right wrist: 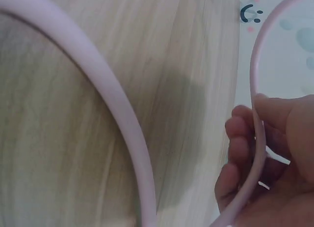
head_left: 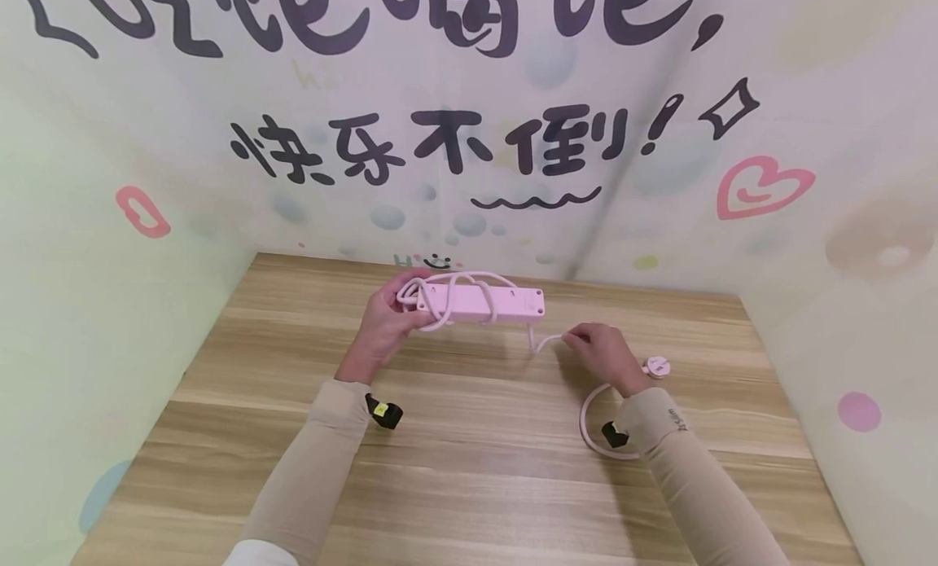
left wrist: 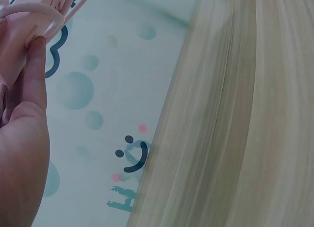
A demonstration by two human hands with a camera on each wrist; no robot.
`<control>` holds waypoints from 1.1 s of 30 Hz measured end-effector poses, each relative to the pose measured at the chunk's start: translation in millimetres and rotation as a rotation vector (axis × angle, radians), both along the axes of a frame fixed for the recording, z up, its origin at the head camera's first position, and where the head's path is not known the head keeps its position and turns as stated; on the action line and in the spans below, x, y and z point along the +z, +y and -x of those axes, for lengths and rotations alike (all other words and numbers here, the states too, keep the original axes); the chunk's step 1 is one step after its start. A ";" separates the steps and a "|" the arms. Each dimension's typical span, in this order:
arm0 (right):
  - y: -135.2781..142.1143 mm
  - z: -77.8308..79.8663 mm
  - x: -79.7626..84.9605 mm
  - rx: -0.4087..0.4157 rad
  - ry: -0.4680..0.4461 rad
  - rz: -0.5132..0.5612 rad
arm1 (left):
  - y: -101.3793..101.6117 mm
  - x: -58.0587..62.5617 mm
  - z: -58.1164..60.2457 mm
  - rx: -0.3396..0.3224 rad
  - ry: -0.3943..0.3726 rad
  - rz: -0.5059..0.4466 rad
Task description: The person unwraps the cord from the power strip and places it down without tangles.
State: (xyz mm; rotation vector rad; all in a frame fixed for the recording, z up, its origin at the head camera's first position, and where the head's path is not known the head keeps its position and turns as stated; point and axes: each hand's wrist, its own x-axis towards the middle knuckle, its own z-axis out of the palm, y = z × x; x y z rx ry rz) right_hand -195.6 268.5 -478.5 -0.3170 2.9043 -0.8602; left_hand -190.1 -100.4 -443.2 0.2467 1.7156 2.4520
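While the left hand [head_left: 384,318] grips its left end, the pink power strip [head_left: 469,303] is held up above the desk [head_left: 469,476], near the far edge and roughly level, its long flat face turned toward the person. Several turns of its pink cord [head_left: 583,419] wrap the left half of the strip (loosely, with loops standing off the body). The fingers of that hand are curled about the end, and the left wrist view shows a fingertip pressed beside a small slot in the casing.

From the strip's right end, a length of cord hangs down, bends and rises to the right hand [head_left: 602,353], whose thumb and fingers pinch it. Past this hand the cord runs on in a wide curve by the right wrist. The pink plug [head_left: 657,366] is just beyond that wrist, at the right side of the desk.

Both arms wear beige sleeves [head_left: 293,476], and a black device [head_left: 386,411] with a yellow mark sits at the left cuff. Behind the desk rises a pale wall [head_left: 396,167] printed with dark Chinese characters, bubbles and a pink heart [head_left: 764,189].
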 end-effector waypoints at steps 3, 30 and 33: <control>0.2 -0.1 1.9 -0.002 -0.001 -0.004 | 0.3 -0.2 0.4 -0.006 -0.003 0.003; -38.2 -19.4 76.0 0.260 0.213 0.265 | 9.1 -1.6 -1.8 -0.011 0.019 0.080; -41.4 -19.8 74.9 0.279 0.238 0.227 | 10.8 -1.6 -3.1 -0.016 0.020 0.103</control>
